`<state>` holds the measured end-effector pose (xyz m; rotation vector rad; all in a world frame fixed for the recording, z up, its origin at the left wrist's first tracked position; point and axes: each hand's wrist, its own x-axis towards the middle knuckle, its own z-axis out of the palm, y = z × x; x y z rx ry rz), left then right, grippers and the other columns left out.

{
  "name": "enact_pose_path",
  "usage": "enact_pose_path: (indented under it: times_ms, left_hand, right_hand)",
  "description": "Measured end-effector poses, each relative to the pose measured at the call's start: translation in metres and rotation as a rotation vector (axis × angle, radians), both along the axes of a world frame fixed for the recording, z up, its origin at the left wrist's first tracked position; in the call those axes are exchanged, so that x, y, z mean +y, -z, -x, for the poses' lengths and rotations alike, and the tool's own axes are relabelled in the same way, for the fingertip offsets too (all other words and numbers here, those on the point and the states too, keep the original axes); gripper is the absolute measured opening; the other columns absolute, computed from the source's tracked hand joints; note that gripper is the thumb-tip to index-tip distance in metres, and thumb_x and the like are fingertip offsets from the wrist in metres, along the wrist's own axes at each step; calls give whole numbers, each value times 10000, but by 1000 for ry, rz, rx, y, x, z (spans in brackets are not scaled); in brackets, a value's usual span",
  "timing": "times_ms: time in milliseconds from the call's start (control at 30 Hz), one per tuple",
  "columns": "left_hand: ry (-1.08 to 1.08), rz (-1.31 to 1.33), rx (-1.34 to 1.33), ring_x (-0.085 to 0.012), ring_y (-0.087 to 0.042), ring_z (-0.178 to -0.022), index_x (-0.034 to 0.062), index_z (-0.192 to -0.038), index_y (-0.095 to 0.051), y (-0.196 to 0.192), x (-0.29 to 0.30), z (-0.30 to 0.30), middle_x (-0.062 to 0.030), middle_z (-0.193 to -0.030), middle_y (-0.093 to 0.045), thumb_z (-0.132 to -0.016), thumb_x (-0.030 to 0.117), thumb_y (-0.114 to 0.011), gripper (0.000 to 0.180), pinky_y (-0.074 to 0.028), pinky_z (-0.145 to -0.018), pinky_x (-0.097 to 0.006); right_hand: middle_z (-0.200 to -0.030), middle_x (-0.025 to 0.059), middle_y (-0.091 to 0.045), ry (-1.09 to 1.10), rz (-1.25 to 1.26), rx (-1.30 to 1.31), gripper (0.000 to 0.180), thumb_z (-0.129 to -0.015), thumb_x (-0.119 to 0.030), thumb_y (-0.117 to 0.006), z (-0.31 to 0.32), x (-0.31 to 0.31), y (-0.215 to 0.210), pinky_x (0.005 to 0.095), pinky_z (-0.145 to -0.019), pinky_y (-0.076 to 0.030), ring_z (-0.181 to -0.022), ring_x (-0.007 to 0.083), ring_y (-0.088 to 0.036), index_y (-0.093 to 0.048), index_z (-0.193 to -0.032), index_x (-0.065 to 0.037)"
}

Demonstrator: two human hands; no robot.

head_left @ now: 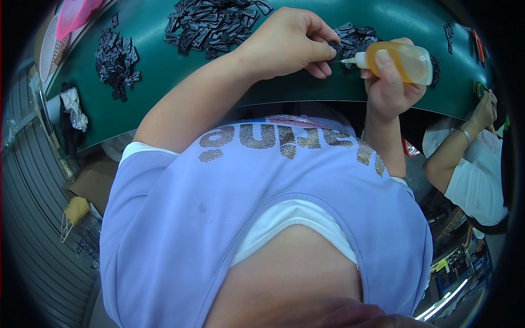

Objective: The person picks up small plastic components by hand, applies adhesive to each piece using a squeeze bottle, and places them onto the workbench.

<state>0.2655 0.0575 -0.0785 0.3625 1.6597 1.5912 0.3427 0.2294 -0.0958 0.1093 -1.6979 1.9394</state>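
Note:
My left hand [290, 41] is closed in a pinch over the green table [158, 65], its fingertips holding a small black piece that is mostly hidden. My right hand [391, 82] grips a small squeeze bottle [402, 60] of amber liquid with a white nozzle. The nozzle points left and nearly touches the fingertips of my left hand. A pile of small black parts [355, 38] lies just behind both hands. My lilac shirt fills the lower half of the view.
Two more heaps of black parts [210, 22] [116, 60] lie on the table's left side. A pink object [74, 13] sits at the far left corner. A co-worker's arm [465, 136] in a white top works at the right edge. A cloth [74, 109] hangs off the left.

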Motion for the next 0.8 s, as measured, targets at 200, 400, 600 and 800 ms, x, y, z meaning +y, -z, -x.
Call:
enact_pose_path:
  times_ms: [200, 400, 600, 800]
  left_hand:
    - [-50, -116, 264, -148, -657, -718, -35, -1166, -571, 11, 8, -7, -114, -886, -623, -828, 46, -642, 355, -550, -642, -247]
    - [-60, 35, 742, -202, -623, -812, 38, -1087, -610, -7, -7, -32, -102, -888, -567, -782, 105, -676, 319, -515, -670, -295]
    - [-338, 612, 1134, -234, -621, -742, 60, -890, -633, -8, -72, -14, -82, -834, -602, -750, 235, -723, 242, -498, -627, -338]
    - [-301, 739, 1059, -223, -607, -724, 42, -832, -639, -8, -91, -3, -82, -815, -595, -751, 225, -728, 220, -487, -626, -322]
  right_hand:
    - [-797, 126, -629, 160, 397, 25, 137, -862, -144, -548, 1, 37, 4, 258, -522, -475, -626, 170, -583, -574, -907, -16]
    - [-806, 127, -634, 78, 555, -6, 174, -863, -196, -533, 4, 33, -4, 255, -527, -472, -611, 170, -578, -583, -912, -37]
    - [-807, 118, -636, 78, 541, -15, 162, -858, -184, -542, 6, 27, -1, 243, -516, -476, -614, 160, -582, -583, -911, -36]
    - [-790, 107, -626, 70, 477, -25, 165, -847, -191, -555, 5, 26, -6, 249, -511, -474, -616, 168, -584, -577, -908, -40]
